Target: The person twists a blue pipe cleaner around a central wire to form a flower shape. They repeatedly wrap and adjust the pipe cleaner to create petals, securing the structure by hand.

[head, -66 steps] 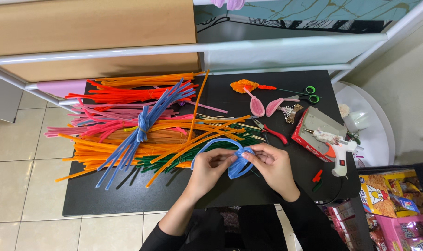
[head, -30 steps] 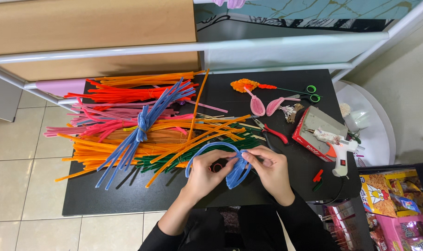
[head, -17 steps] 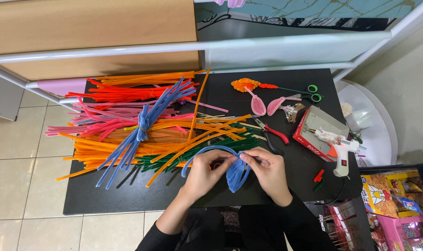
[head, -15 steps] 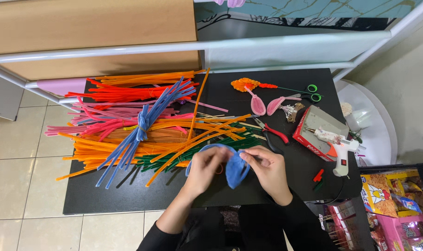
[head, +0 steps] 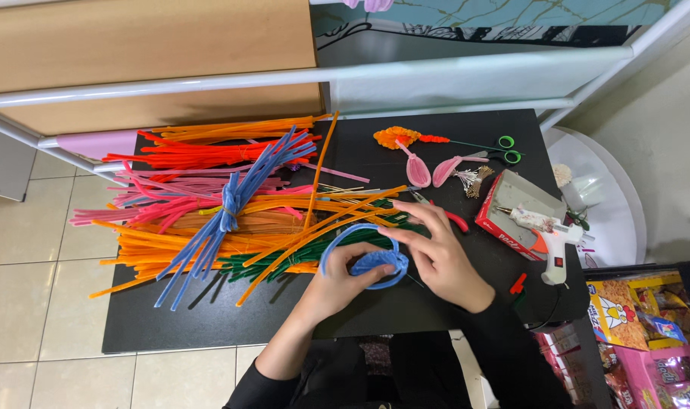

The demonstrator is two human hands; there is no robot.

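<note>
Head view, held thing: a looped blue fuzzy pipe cleaner [head: 368,259] sits just below the frame's centre, on the black rectangular tabletop [head: 171,322].
Left hand [head: 337,282]: fingers curled narrow, pinching the folded lower part of the loop.
Right hand [head: 442,256]: fingers spread fairly wide, fingertips touching the loop's right side; whether they grip it cannot be told.
Left of centre: a heap of orange, pink, red and green pipe cleaners [head: 209,204], with a tied bundle of blue pipe cleaners [head: 227,201] lying across it.
Upper right: two pink petal shapes [head: 430,170] and green-handled scissors [head: 504,150].
Right: a white glue gun [head: 546,235] resting on a red and grey cardboard box [head: 508,208].
</note>
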